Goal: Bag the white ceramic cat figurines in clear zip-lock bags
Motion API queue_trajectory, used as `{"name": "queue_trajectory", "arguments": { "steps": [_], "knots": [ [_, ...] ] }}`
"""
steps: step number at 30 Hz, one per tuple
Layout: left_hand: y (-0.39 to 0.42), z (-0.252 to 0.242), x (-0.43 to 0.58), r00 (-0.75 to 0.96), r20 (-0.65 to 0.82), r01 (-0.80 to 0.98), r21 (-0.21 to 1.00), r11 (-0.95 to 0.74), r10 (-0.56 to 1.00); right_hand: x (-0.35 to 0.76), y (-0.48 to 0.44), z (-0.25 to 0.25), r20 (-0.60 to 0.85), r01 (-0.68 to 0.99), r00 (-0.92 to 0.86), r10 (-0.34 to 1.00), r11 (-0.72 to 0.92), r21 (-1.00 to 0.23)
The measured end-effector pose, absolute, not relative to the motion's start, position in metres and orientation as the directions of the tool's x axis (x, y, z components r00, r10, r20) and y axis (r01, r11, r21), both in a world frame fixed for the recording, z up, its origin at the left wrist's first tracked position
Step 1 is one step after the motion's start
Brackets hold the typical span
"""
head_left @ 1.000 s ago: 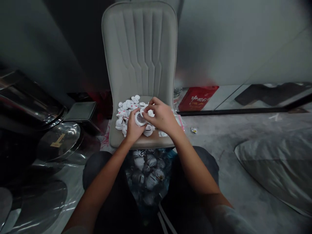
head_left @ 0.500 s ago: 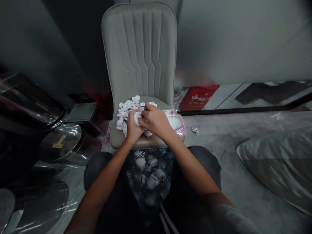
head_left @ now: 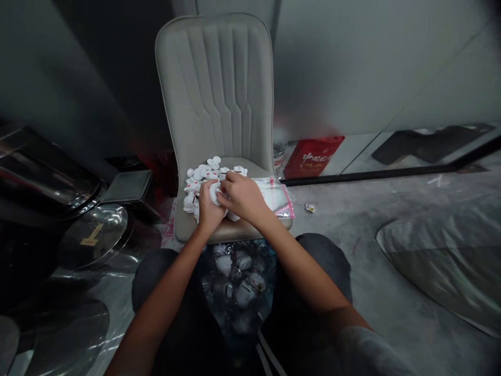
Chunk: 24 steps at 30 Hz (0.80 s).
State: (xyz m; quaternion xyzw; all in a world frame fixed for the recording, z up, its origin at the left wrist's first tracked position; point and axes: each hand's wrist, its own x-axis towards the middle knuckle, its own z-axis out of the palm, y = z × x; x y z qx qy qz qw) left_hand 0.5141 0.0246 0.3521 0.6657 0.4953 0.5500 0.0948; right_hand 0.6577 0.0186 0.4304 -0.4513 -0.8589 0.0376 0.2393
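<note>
Over the seat of a grey padded chair [head_left: 219, 89], my left hand [head_left: 209, 211] is wrapped round a round white item [head_left: 215, 193]. My right hand [head_left: 242, 196] comes from the right, its fingers closed on the same item's near side. What the right fingertips pinch is too small to make out. Beside and behind the hands lies a heap of small white pieces [head_left: 191, 185], a few with red marks. Clear plastic bags with pink edges [head_left: 276, 196] lie on the seat to the right of my right hand.
Between my knees hangs a clear bag [head_left: 238, 277] of white items. Shiny metal containers [head_left: 105, 230] stand at the left. A red bag [head_left: 313, 156] is behind at the right, and a grey cloth-like item [head_left: 446, 256] lies at the far right.
The view has shifted slightly, so the chair and hands appear a little further left. Both hands remain on the white item, with the right fingers slightly moved.
</note>
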Motion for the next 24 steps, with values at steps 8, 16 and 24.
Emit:
{"name": "queue_trajectory", "arguments": {
  "steps": [8,16,24],
  "knots": [
    [0.026,0.348,0.514,-0.121,0.659,0.583,0.653,-0.484,0.743,0.656,0.022,0.422,0.355,0.71,-0.417,0.837,0.543,-0.448],
    [0.027,0.35,0.511,-0.097,0.655,0.615,0.632,-0.473,0.749,0.672,0.033,0.424,0.28,0.494,-0.466,0.839,0.509,-0.705],
    [0.026,0.346,0.515,-0.071,0.68,0.678,0.57,-0.464,0.73,0.656,0.022,0.419,0.252,0.764,-0.456,0.854,0.521,-0.382]
  ]
}}
